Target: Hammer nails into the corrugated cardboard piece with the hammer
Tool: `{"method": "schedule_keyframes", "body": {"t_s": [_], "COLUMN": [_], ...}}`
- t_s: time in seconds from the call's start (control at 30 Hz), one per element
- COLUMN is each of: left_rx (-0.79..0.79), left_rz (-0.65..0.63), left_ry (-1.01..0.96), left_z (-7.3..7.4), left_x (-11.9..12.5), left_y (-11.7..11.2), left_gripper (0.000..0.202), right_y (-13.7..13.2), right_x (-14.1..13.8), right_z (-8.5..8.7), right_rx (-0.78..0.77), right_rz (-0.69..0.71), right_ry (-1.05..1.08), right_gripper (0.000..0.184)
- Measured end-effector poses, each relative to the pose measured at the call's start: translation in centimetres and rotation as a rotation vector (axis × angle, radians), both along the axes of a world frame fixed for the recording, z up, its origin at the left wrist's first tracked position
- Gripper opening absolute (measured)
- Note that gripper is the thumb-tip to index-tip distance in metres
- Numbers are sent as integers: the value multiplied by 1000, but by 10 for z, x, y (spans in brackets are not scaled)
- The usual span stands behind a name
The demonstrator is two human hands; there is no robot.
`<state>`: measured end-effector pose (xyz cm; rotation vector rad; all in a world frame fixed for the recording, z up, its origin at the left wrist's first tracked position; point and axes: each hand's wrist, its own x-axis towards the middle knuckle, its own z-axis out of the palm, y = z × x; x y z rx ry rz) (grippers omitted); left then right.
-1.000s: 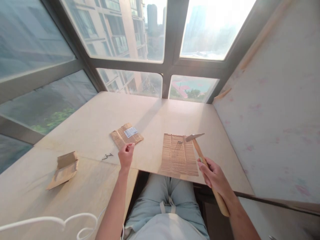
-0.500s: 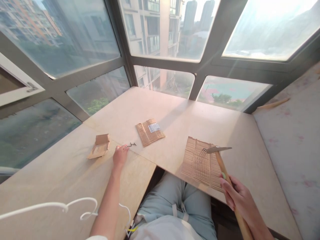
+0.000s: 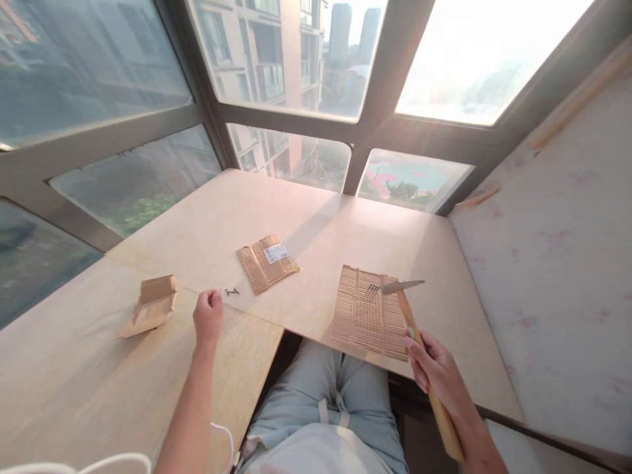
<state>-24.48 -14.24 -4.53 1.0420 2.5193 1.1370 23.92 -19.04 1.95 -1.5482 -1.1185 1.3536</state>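
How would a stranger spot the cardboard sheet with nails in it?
Below the windows, find the pale tabletop. Near its front edge, just left of the right hand gripping a hammer, lies a flat corrugated cardboard sheet. Unlike the labelled cardboard piece and the folded cardboard piece farther left, it bears a short row of dark nails.

Left to right on a table [image 3: 306,224]: a cardboard piece [image 3: 151,311], loose nails [image 3: 232,291], a cardboard packet [image 3: 261,266] farther back, and, at the near edge, a cardboard sheet [image 3: 368,322] bearing grouped nails [image 3: 374,288], a hammer [image 3: 405,307] over its right side. Windows [image 3: 286,72] stand behind.
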Motion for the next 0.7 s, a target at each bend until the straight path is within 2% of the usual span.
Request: {"method": "schedule_keyframes", "body": {"t_s": [0.07,0.17,0.27,0.33,0.43,0.5,0.7], "left_rx": [109,216,166,130,102,84,60], "left_rz": [-69,-252,-517,-674,-883,-971,-1090], "left_ry": [-166,-423,-593,-605,-599,-587,-397], "left_z": [13,36,57,65,68,67,61], "left_x": [25,78,136,171,212,231,258], "left_y": [9,28,51,65,81,89,104], "left_gripper": [25,30,31,32,32,29,19], "right_y": [-1,-3,-6,-9,-14,-16,-19], "right_x": [0,1,3,6,9,10,9], "right_z": [1,2,3,5,8,9,10], "right_rx": [7,5,6,13,17,13,4], "right_rz": [-11,-38,-80,-102,-122,-136,-137], "right_ry": [16,53,84,97,112,114,123], "right_gripper": [43,42,42,41,41,41,43]}}
